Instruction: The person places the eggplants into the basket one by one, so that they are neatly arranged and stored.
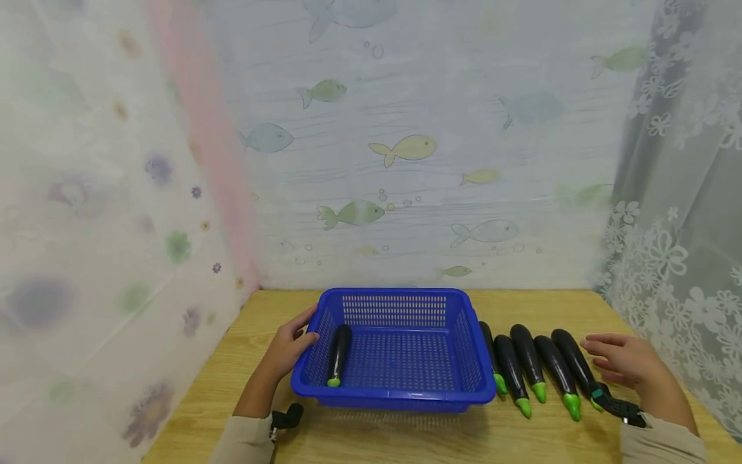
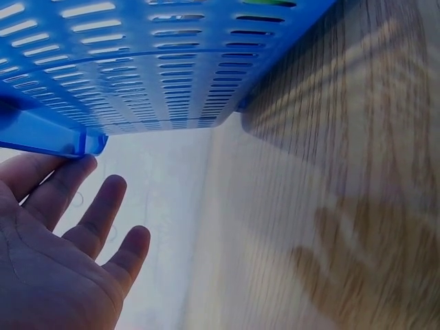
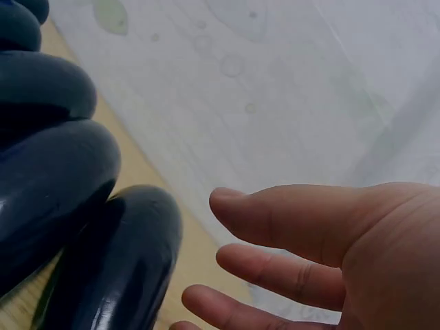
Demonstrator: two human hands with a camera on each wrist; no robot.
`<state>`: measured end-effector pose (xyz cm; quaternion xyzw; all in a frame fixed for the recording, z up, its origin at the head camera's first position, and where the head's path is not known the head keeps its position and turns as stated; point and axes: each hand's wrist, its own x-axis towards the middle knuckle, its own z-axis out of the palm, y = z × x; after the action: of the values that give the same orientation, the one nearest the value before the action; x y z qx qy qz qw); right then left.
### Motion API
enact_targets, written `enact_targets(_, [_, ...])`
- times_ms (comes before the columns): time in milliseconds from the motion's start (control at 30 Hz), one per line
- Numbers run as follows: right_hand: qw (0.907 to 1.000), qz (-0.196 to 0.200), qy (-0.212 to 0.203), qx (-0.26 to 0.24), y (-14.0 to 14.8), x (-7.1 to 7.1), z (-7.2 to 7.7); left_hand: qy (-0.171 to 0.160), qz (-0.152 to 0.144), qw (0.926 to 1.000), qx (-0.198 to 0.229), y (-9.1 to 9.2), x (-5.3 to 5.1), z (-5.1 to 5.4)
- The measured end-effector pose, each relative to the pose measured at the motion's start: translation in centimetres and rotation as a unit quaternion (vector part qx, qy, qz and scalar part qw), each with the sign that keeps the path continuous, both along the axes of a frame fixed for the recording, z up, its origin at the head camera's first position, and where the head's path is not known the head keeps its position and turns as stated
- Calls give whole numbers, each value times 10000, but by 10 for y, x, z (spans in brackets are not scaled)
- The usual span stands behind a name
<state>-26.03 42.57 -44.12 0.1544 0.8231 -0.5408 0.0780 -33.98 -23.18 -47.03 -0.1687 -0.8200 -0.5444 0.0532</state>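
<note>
Beside the rightmost eggplant (image 1: 574, 356), right hand (image 1: 628, 362) is empty, fingers apart, left hand (image 1: 288, 345) pinching blue perforated basket (image 1: 394, 394); sloppy grasp could roll adjacent eggplant (image 1: 556, 368).

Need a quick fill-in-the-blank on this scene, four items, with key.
1. The left hand holds a blue ____.
2. Inside that basket lies exactly ____ eggplant.
3. The right hand is empty, beside a row of ____ eggplants on the table.
4. The eggplants' stem ends are bright ____.

Missing words: basket; one; five; green.
</note>
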Motion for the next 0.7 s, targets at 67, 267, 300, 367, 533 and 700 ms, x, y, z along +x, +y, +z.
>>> enact_targets(67, [10000, -30, 17, 28, -1, -1, -4, 1, 0, 10000, 1, 0, 0, 0])
enact_targets(267, [9998, 58, -70, 171, -6, -5, -11, 4, -78, 9999, 87, 0, 0, -1])
enact_targets(300, [9998, 58, -79, 172, -7, -6, -12, -8, -86, 9999, 96, 0, 0, -1])
enact_targets(367, [9997, 65, -92, 202, -8, -7, -14, -21, -83, 9999, 82, 0, 0, -1])
enact_targets(533, [9988, 143, -159, 434, -11, -9, -14, -41, -48, 10000, 69, 0, 0, 0])
enact_targets(700, [9985, 122, -167, 498, -13, -9, -15, -45, -60, 9999, 113, 0, 0, 0])
